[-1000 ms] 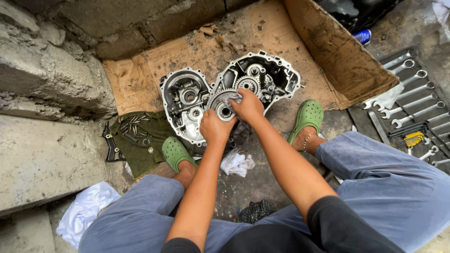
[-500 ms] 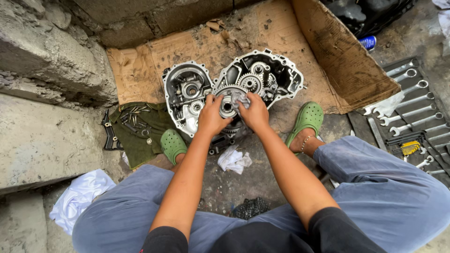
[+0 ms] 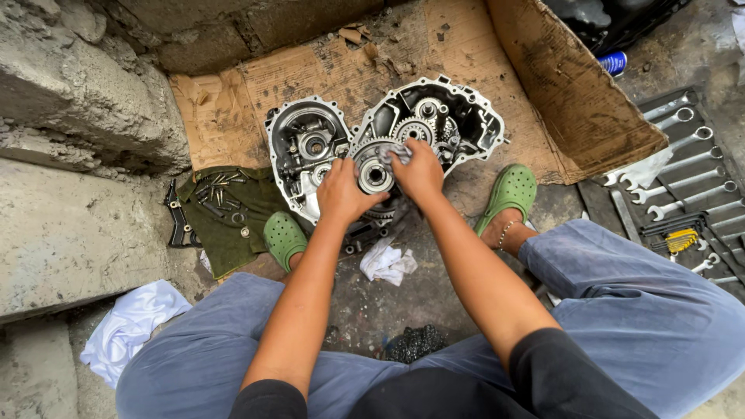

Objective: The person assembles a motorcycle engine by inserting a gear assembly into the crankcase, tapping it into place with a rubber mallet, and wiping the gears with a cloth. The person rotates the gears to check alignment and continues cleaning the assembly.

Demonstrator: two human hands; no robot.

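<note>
The left hand [image 3: 341, 190] and right hand [image 3: 419, 172] both grip a round gear [image 3: 375, 172], fingers curled on its rim, at the seam between two open casing halves [image 3: 306, 151] on cardboard [image 3: 326, 77]. A stone wall [image 3: 85, 140] crowds nine o'clock; the cardboard's raised flap [image 3: 574, 93] stands at two o'clock. Wrenches [image 3: 683, 171] lie at three o'clock. Green clogs [image 3: 508, 194] flank the casing at six o'clock, a white rag [image 3: 388, 262] between them.

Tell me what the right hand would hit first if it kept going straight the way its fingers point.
The right hand points up-left over the round gear part, so it would likely meet the gears in the right engine case half; depth is unclear.
</note>
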